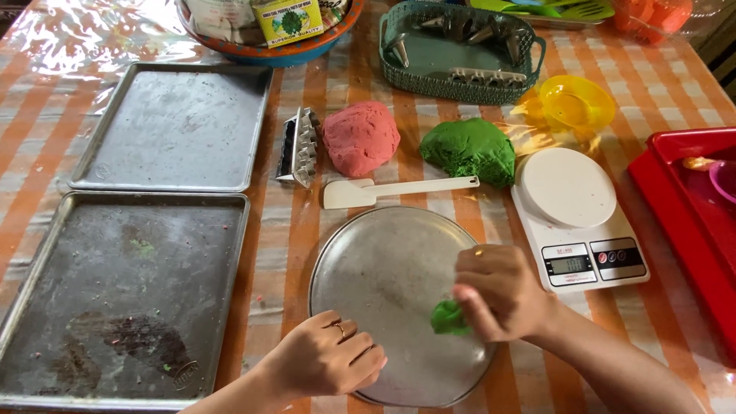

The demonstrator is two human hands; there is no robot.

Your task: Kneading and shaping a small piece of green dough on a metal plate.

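Two hands work over the round metal pan (383,276) at the near edge of the table (291,222). The right hand (498,291) is closed around a small green dough piece (448,318), pressing it against the pan's right side; the left hand (326,356) rests curled on the pan's near left rim, fingers folded in and holding nothing that shows, though it seems to steady the pan. To shape the piece well, I judge the pressure should stay light and even, so it rolls instead of smearing, while the steadying hand keeps the pan from sliding on the plastic cover. The large green dough lump (469,149) and the pink dough lump (360,138) sit toward the far middle, a white spatula (383,190) just in front of them. A white kitchen scale (575,215) stands right of the pan, and two baking trays (130,299) fill the left side.
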